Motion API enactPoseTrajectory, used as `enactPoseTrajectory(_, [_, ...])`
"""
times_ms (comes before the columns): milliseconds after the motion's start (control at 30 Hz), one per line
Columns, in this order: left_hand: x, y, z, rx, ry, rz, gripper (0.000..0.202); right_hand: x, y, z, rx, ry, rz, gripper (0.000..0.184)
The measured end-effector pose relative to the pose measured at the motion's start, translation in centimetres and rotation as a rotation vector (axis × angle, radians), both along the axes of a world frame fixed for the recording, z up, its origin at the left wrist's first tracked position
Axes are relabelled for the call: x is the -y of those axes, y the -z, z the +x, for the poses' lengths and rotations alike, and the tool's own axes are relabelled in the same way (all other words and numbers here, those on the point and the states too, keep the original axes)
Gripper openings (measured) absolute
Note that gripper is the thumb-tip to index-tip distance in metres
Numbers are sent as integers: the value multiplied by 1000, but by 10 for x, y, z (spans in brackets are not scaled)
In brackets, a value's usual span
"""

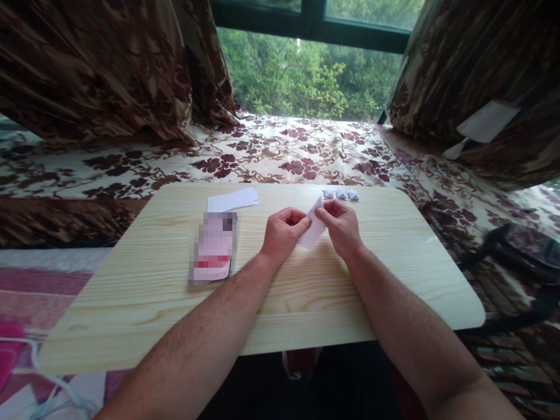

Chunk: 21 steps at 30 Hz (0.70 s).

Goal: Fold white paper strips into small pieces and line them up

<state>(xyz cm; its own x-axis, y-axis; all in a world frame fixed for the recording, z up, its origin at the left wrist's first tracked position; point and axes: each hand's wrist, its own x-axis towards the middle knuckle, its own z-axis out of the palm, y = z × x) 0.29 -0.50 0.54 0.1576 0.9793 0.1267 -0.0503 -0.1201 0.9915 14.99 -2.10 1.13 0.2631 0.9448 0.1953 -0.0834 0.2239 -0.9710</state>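
A small white sheet of paper (pixel 312 233) is held up at a slant over the table, pinched between both hands. My left hand (pixel 283 230) grips its left edge with thumb and fingers closed. On the other side, my right hand (pixel 341 224) pinches the upper right part. Just beyond the right hand, three small folded white paper pieces (pixel 341 194) stand in a row near the table's far edge. To the left lies a stack of white paper strips (pixel 231 200), slightly fanned out.
A pink phone-like object (pixel 213 245), partly pixelated, lies left of my hands on the light wooden table (pixel 306 315). Behind is a flower-patterned cloth ledge (pixel 280 149) below a window. A white lamp (pixel 487 121) stands at right, near a dark chair (pixel 520 262). White cables (pixel 39 361) are at lower left.
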Motion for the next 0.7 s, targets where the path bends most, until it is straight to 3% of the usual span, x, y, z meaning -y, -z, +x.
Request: enactPoseTrajectory(700, [-1,1,0,-34,-21,34,28,1,-3,-2,-28,-20,-22,25])
